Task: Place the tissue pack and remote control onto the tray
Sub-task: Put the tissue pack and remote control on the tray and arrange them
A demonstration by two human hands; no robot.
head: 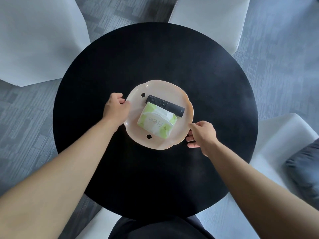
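A pale peach tray point(165, 88) with a scalloped rim rests near the middle of the round black table point(155, 54). On it lie a black remote control point(170, 106) and, nearer to me, a green-and-white tissue pack point(156, 123) whose far edge overlaps the remote. My left hand point(115, 109) grips the tray's left rim. My right hand point(202, 135) holds the right rim, thumb on top and fingers beneath.
White chairs stand around the table: at the far left point(38, 40), far right point(212, 19) and right point(283, 147), the last with a dark cushion point(305, 169). Grey carpet covers the floor. My dark-clothed lap point(155, 228) is at the near table edge.
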